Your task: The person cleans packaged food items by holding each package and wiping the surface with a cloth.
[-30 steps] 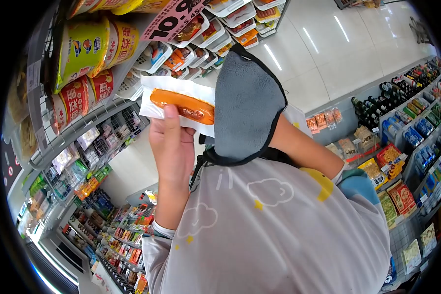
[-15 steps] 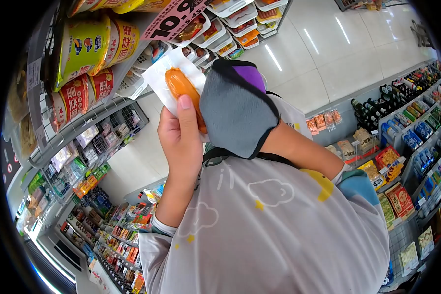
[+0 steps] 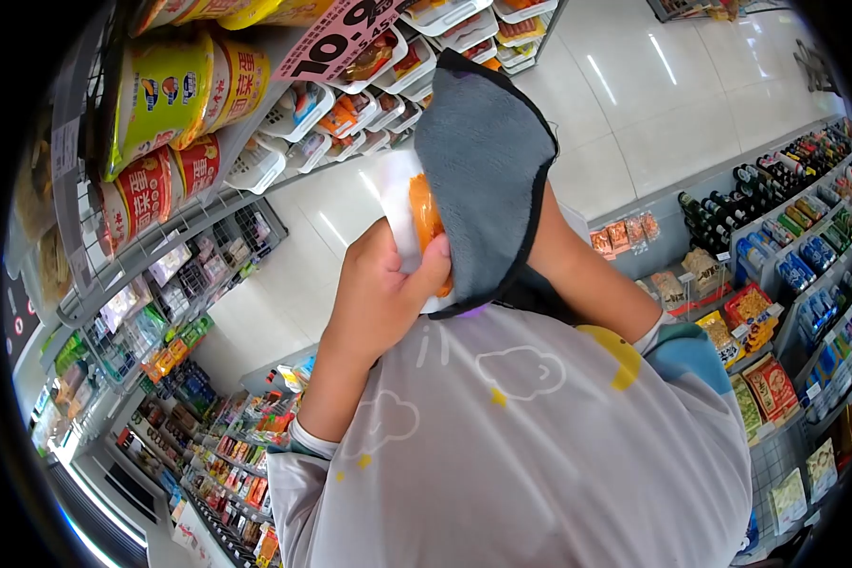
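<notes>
My left hand (image 3: 374, 284) is closed around a shiny orange-brown sausage (image 3: 426, 213), its thumb lying across the lower end. A white paper wrapper (image 3: 399, 194) sits between the sausage and my fingers. Right beside it, partly covering the sausage, rises a grey cloth (image 3: 488, 166) with black edging, soft and bent like a face mask. My right forearm (image 3: 587, 260) runs up behind this cloth and seems to hold it out; the fingers of that hand are hidden. Below both hands spreads my pale grey top (image 3: 502, 435) with cloud and moon prints.
Instant noodle tubs (image 3: 161, 95) stand on a shelf at upper left, under a pink price sign (image 3: 350, 33). White trays (image 3: 298, 109) of packaged food line the shelf behind. At right, shelves hold bottles (image 3: 715, 218), cans (image 3: 795, 270) and snack packs (image 3: 772, 388). Tiled floor (image 3: 625, 104) lies between.
My left hand has moved right and turned, bringing the sausage and paper against the grey cloth. The cloth has swung upward and to the right, and its purple side no longer shows at the top.
</notes>
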The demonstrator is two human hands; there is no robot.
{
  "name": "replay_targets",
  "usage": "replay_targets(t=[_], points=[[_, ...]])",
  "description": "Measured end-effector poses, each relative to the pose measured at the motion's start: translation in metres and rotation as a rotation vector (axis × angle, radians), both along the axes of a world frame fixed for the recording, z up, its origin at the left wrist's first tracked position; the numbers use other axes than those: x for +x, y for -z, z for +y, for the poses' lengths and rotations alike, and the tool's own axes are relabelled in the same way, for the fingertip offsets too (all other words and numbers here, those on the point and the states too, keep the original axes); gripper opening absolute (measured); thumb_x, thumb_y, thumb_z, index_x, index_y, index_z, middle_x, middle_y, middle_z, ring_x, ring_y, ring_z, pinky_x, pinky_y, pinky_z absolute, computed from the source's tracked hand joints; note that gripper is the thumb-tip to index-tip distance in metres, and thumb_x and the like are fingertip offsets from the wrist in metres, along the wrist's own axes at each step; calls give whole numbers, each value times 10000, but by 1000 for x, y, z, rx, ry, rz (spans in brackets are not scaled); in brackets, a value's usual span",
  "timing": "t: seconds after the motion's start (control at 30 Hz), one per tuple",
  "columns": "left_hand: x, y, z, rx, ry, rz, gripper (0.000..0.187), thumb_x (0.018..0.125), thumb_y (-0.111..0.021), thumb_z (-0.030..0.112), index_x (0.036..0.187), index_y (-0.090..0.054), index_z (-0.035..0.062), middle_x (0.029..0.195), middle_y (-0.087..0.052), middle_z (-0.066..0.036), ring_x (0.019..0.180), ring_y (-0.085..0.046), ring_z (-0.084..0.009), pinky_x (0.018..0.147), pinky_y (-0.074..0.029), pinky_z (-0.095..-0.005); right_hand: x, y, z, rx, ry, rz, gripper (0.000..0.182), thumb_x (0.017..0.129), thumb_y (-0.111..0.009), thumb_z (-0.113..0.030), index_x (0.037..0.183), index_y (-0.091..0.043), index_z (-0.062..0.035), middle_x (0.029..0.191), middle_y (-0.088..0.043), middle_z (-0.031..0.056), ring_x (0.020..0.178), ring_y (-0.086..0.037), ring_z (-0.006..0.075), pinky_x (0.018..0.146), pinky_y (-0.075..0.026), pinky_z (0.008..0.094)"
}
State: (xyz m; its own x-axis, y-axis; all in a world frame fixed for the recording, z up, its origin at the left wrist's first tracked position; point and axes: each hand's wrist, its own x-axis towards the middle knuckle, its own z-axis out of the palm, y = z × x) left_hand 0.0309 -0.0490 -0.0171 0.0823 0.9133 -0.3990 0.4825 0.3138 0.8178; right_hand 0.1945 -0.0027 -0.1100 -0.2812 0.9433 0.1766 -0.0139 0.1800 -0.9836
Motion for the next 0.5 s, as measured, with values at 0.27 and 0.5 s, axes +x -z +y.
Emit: replay_targets(t=[0.27,0.5], points=[[-31,-24,27,-182,298,109,198,885,-698,191,957,-624,22,794,-630,-131,701,-628,-276,657,-488,-356,2,-12,16,131,-195,-121,415,801,-712,-183,1199,-656,-78,1220,-648,103,1124,-614,280,957,-481,347],[-39,-12,33,-51,470,118,222,876,-712,205,930,-616,12,769,-620,-98,670,-602,-227,632,-477,-324,10,-7,21,343,-201,-190,509,785,-746,-198,1253,-608,-56,1244,-624,138,1152,-599,295,991,-461,361]])
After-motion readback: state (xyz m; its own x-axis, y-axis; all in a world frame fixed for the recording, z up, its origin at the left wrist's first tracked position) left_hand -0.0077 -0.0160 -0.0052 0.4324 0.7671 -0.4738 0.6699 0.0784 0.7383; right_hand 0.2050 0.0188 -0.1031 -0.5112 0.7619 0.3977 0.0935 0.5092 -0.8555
